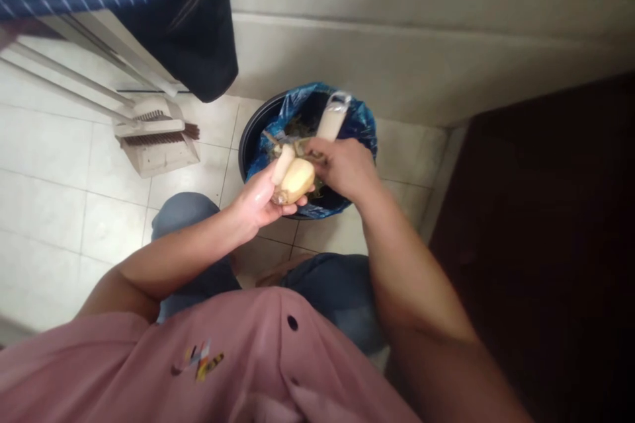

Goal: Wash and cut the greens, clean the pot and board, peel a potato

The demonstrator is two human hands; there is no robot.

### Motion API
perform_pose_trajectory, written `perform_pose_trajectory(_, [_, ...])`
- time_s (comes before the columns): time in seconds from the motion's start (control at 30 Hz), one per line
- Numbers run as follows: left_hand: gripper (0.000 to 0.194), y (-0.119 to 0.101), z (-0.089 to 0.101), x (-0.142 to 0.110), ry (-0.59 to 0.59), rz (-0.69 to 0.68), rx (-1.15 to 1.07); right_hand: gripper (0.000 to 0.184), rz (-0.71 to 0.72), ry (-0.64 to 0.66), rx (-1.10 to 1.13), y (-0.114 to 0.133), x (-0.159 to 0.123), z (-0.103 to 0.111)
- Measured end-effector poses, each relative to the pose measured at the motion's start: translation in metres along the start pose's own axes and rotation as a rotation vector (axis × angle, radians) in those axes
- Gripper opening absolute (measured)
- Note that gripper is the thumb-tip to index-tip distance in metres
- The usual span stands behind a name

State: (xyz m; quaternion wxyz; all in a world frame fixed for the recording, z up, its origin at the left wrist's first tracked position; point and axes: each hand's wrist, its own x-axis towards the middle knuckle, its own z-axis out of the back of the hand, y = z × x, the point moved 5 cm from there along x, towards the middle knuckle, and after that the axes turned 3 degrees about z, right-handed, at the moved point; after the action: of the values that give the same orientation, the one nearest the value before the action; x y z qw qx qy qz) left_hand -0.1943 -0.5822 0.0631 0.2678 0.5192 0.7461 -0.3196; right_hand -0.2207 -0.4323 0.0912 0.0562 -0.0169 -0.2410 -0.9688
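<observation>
My left hand (254, 201) cups a pale yellow, peeled root vegetable (294, 180), with a white stub (282, 164) rising from it; the stub seems part of the same root. My right hand (344, 168) is closed around a white-handled peeler (331, 121) directly above the root, and its blade is hidden by my fingers. Both hands are over a black bin (247, 152) lined with a blue plastic bag (356, 125). Greenish and brown scraps (292, 129) lie inside the bag.
A beige dustpan with a brush (153, 139) stands on the tiled floor (114, 228) left of the bin. A dark cloth (191, 26) hangs at upper left. A beige wall (397, 59) lies behind, and a dark wooden panel (536, 244) stands at right.
</observation>
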Motion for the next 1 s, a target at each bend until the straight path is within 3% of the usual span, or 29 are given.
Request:
perform_pose_trajectory(0.07, [0.050,-0.001,0.002,0.001,-0.049,-0.026,-0.023,0.015,-0.038,0.036,-0.138,-0.005,-0.001,0.000])
perform_pose_trajectory(0.17, [0.046,-0.001,0.006,0.004,-0.112,-0.053,-0.044,0.012,-0.061,-0.037,-0.201,-0.003,-0.003,0.009])
perform_pose_trajectory(0.4, [0.048,-0.003,0.008,0.007,-0.127,0.008,-0.100,0.024,0.056,-0.276,0.291,0.019,-0.006,0.027])
perform_pose_trajectory(0.5, [0.044,-0.003,0.006,0.010,-0.113,-0.006,-0.109,0.028,0.135,-0.238,0.457,0.039,-0.009,0.022])
perform_pose_trajectory(0.67, [0.037,0.000,0.003,0.011,-0.078,-0.035,-0.125,0.032,0.229,-0.111,0.516,0.056,-0.009,0.010])
perform_pose_trajectory(0.83, [0.051,-0.001,0.000,0.004,0.014,0.003,-0.069,0.027,0.091,-0.142,0.310,0.024,-0.001,0.005])
perform_pose_trajectory(1.0, [0.053,-0.002,0.000,-0.001,-0.004,-0.003,-0.053,0.015,-0.079,0.043,-0.126,-0.004,-0.001,-0.005])
